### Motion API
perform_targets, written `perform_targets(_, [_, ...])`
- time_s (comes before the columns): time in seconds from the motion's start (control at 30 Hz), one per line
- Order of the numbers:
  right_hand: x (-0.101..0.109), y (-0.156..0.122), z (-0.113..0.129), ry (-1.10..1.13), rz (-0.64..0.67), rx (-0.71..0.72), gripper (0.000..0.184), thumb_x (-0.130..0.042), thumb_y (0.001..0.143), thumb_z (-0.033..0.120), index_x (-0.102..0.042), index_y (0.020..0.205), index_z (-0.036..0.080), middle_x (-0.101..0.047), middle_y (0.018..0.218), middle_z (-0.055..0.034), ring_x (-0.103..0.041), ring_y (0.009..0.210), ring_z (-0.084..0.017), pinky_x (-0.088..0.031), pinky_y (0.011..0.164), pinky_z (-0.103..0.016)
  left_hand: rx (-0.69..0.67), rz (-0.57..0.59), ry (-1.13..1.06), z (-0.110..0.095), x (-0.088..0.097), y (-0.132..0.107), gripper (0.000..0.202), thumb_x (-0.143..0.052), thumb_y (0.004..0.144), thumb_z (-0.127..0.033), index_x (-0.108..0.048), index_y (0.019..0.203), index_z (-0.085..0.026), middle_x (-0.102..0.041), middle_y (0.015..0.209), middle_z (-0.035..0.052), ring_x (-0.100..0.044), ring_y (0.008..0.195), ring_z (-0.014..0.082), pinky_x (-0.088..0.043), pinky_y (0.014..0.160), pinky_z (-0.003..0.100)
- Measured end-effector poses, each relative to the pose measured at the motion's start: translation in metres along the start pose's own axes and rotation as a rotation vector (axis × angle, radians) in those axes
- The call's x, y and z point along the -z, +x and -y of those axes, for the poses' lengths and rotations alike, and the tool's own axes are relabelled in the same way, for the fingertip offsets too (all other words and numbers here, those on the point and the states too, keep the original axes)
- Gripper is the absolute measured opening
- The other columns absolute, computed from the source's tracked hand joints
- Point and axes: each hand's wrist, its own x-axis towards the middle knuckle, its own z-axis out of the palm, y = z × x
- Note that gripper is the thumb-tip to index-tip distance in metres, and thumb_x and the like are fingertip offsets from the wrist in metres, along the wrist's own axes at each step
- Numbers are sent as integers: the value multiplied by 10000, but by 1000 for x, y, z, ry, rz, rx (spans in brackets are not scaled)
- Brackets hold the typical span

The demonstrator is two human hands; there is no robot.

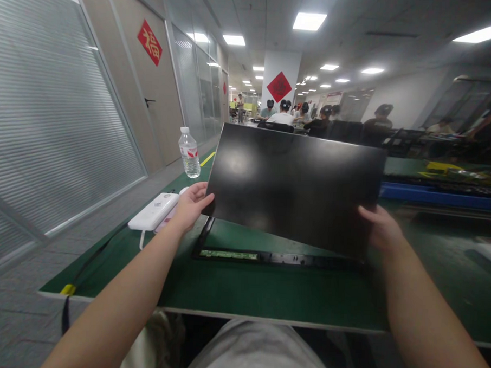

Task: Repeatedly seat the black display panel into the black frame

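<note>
Between my two hands I hold a flat black display panel (290, 186), tilted up off the table with its dark glossy face toward me. My left hand (193, 203) grips its left edge, thumb on the face. On the opposite edge, my right hand (380, 225) is closed with its thumb in front; it looks a little blurred. Below the panel a thin black frame (299, 259) lies on the green table (273, 291). A green circuit board (228, 254) sits in the frame's near strip. The panel hides the frame's far part.
Left of the panel stand a water bottle (190, 153) and a white device (153, 211) with a cable. A blue strip (440, 195) and yellow material (441, 168) lie at the far right. Several people sit in the background. The table's near edge runs before my lap.
</note>
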Motion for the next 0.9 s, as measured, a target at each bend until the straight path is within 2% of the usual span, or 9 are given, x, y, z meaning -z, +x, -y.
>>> perform_targets(0.1, [-5,0,-3,-18,-17,10,368,-798,585,209,-705,940,239,-762,954,-61,-715,948,-303,-595,839,-428,-48,-35,13,1,1,0,523,-894,574,-312,-625,1006,-188,-757,914,30,-706,908,202,-517,913,360])
perform_targets(0.23, [-7,3,-9,-24,-7,97,352,-747,609,148,-695,942,251,-753,1006,-51,-694,1010,-278,-586,848,-396,-89,-40,73,0,-1,-2,475,-877,599,-297,-607,977,-198,-750,921,25,-698,920,198,-500,954,372])
perform_targets(0.4, [-3,10,-15,-13,-48,145,374,-740,641,160,-681,994,266,-742,1064,-35,-689,1027,-259,-568,899,-396,-33,18,128,0,-6,-5,469,-880,575,-296,-595,934,-196,-740,944,42,-692,942,211,-502,940,373])
perform_targets(0.53, [2,15,-20,-25,-89,59,371,-740,656,171,-670,1006,271,-749,1025,-43,-698,1006,-277,-565,898,-439,29,111,127,2,-6,-8,434,-874,583,-288,-568,879,-205,-741,909,26,-696,898,211,-519,890,374])
perform_targets(0.67, [6,19,-24,-47,-72,-59,363,-732,664,181,-667,1010,270,-757,968,-43,-714,946,-286,-579,853,-451,58,141,162,2,-7,-10,406,-865,583,-281,-562,842,-206,-736,894,17,-690,879,219,-522,860,376])
perform_targets(0.8, [7,22,-25,-73,-87,-181,360,-714,666,179,-655,1010,265,-755,888,-55,-725,834,-288,-590,772,-452,126,139,185,4,-11,-12,446,-866,573,-282,-580,904,-196,-734,896,27,-690,906,252,-520,863,399])
perform_targets(0.9, [6,22,-26,-101,-112,-273,369,-705,679,183,-646,1032,271,-751,850,-53,-717,726,-282,-588,707,-457,153,135,180,10,-12,-12,543,-874,573,-266,-578,1022,-191,-732,1035,61,-678,1019,273,-500,933,429])
